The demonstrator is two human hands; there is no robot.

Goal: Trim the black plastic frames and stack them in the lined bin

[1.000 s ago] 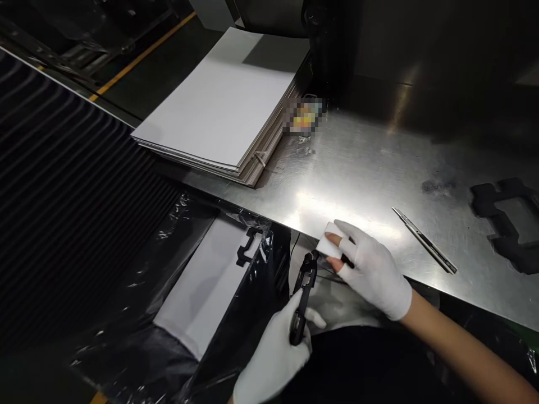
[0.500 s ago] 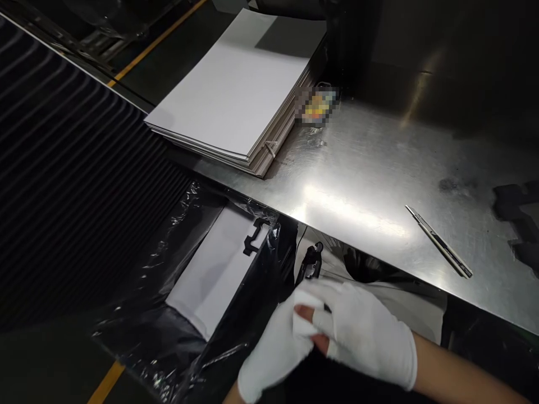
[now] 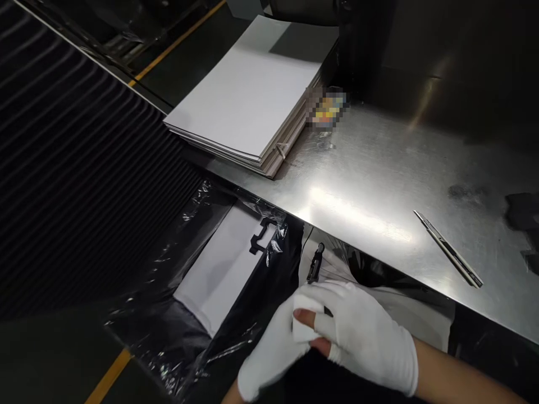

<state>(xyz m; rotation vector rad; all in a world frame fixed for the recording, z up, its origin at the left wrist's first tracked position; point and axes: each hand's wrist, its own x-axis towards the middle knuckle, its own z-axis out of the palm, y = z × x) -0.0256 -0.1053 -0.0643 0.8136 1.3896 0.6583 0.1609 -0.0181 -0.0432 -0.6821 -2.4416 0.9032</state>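
Since the earlier frame a second back, the right hand [image 3: 366,334] has come down from beside the bench's near edge and now lies over the left hand [image 3: 275,342]; the small white block [image 3: 300,332] travelled with it. Hands pressed together: the right pinches the block in its bare fingertips; the left appears closed round the black part [image 3: 315,264], its fingers mostly hidden. The part sticks up beyond them, off the bench [image 3: 379,168], just below its near edge; lower end covered, so block-to-part contact cannot be confirmed. Progress, as judged: work on this part under way, part not yet set down; amount left on it cannot be told. A similar black piece [image 3: 256,244] lies on a white sheet [image 3: 223,269] in dark plastic [image 3: 158,331], below the near edge; whether it is finished, unclear. Cutter [image 3: 448,249] near the bench's near edge, unused; board stack [image 3: 256,90] toward its left end.
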